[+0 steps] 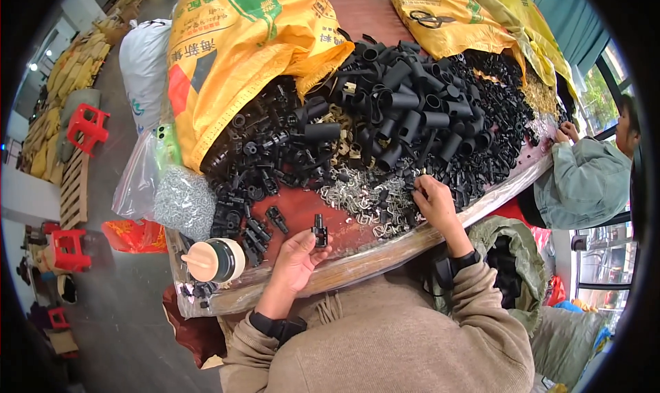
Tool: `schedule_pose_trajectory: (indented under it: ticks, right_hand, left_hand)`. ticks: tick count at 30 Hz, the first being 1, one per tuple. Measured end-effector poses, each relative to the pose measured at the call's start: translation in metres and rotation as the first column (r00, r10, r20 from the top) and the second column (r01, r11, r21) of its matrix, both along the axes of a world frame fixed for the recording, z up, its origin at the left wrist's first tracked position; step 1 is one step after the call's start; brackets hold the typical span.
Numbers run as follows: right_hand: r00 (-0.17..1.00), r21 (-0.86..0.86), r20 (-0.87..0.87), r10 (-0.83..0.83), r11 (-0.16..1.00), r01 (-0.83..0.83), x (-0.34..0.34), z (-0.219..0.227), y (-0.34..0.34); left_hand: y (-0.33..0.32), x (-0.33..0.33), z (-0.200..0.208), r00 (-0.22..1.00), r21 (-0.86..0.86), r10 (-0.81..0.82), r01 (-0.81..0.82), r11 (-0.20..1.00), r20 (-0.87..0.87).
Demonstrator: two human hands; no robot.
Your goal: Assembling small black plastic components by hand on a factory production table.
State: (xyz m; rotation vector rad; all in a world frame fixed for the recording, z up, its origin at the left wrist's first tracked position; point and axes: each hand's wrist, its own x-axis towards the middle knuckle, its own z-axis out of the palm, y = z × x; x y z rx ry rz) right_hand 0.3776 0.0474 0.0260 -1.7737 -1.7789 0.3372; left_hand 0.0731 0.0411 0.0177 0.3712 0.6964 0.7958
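My left hand [295,259] is closed around a small black plastic fitting [319,231], holding it upright above the near table edge. My right hand [437,204] reaches into the small parts further right, its thumb and fingers pinched together. Whatever lies between those fingertips is too small to make out. Close to that hand spreads a pile of pale, curved metal clips [371,199]. Similar black fittings [256,232] lie left of my left hand. Beyond them rises a large heap of black plastic tubes [405,94].
Yellow woven sacks [227,70] spill black parts onto the red tabletop [295,207]. A bag of screws [184,202] and a lidded jar [227,261] stand at the left. Scissors [430,19] rest on the far sack. A co-worker [584,173] sits at the right.
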Motion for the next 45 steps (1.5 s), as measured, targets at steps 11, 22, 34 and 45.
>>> schedule_pose_trajectory:
  ticks: [11,22,34,45]
  right_hand:
    - [0.99,-0.049,-0.112,0.082,0.995,-0.088,-0.006,0.013,0.009]
    - [0.986,-0.013,0.021,0.165,0.986,-0.165,-0.031,-0.004,0.029]
    - [0.987,0.128,-0.141,0.083,0.99,-0.065,-0.032,0.0,0.021]
    - [0.691,-0.185,-0.717,-0.092,0.981,-0.061,-0.046,-0.001,0.008]
  left_hand:
    - [0.007,0.0,-0.01,0.999,-0.023,0.019,-0.018,1.0,0.04]
    - [0.005,-0.011,-0.007,0.999,0.016,-0.001,0.0,1.0,0.044]
    - [0.003,-0.015,-0.008,0.999,0.029,-0.002,0.001,1.0,0.047]
    - [-0.003,-0.019,-0.006,0.999,0.054,0.006,-0.008,0.999,0.049]
